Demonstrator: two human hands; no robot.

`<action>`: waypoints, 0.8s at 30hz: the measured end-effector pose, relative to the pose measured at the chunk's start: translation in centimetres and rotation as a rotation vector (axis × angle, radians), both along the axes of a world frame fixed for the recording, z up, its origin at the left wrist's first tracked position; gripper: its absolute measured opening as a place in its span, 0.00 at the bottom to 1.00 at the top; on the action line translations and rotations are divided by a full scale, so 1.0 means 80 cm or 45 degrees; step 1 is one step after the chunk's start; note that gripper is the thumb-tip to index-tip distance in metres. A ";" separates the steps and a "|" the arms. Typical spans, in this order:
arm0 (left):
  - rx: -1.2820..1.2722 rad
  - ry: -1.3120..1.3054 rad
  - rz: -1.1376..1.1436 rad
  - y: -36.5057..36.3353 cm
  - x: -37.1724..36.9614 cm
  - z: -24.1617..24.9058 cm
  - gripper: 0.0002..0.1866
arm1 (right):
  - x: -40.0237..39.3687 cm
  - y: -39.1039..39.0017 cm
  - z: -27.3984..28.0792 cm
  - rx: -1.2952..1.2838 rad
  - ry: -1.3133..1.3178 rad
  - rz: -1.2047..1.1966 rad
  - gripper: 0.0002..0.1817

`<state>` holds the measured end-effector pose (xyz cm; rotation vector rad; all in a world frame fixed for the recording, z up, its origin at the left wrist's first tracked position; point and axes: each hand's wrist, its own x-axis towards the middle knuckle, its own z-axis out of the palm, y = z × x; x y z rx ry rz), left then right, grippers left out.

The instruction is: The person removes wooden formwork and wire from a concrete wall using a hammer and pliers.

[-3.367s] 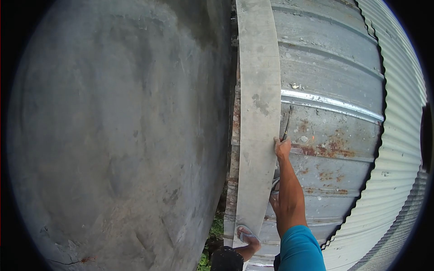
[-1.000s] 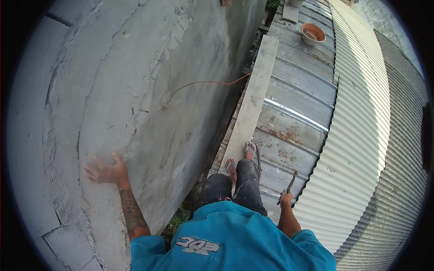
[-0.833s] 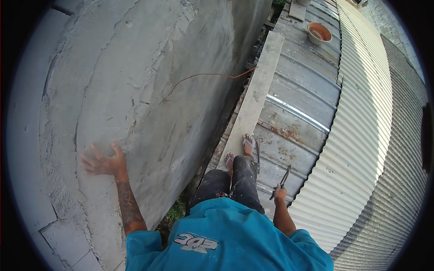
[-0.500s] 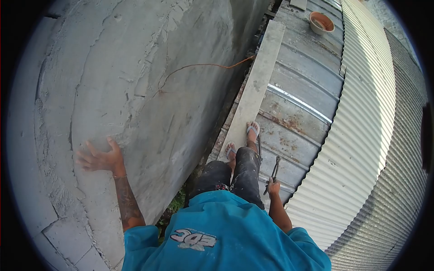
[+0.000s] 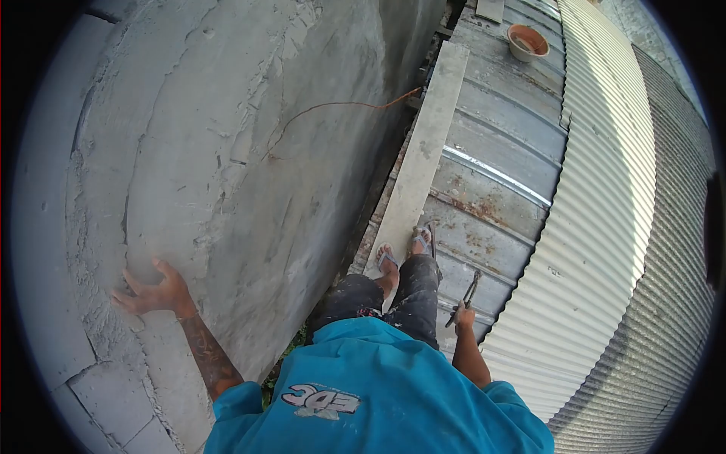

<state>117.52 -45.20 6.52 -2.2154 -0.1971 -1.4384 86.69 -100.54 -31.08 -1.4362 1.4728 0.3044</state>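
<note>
My left hand (image 5: 155, 291) has its fingers spread against the rough grey plastered wall (image 5: 249, 174), near a ridge in the plaster. Low on the right side, my right hand (image 5: 464, 315) is closed round a dark, narrow hand tool (image 5: 473, 288). The tool's ends stick out on both sides of the fist, and its exact kind is too small to make out. Under that hand lies the ribbed metal roof (image 5: 484, 181). Both my feet, in flip-flops, stand at the near end of a long pale plank (image 5: 423, 144).
An orange-brown basin (image 5: 527, 43) sits on the far part of the metal roof. Corrugated sheets (image 5: 605, 174) slope along the right. A dark gap runs between wall and plank. An orange cord (image 5: 340, 104) comes out across the wall.
My left hand has slid along the wall, nearer my body. My right hand has shifted slightly right with the tool still in it. The view has tilted slightly.
</note>
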 end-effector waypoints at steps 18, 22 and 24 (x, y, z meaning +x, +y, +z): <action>0.059 -0.042 0.140 0.004 0.013 -0.012 0.38 | 0.005 0.038 0.038 0.034 -0.031 -0.037 0.14; 0.044 -0.074 0.091 0.009 0.013 -0.005 0.37 | -0.009 0.034 0.041 -0.036 0.007 0.034 0.14; 0.009 -0.080 0.081 0.009 0.010 -0.007 0.37 | -0.010 0.032 0.044 -0.054 0.011 0.026 0.13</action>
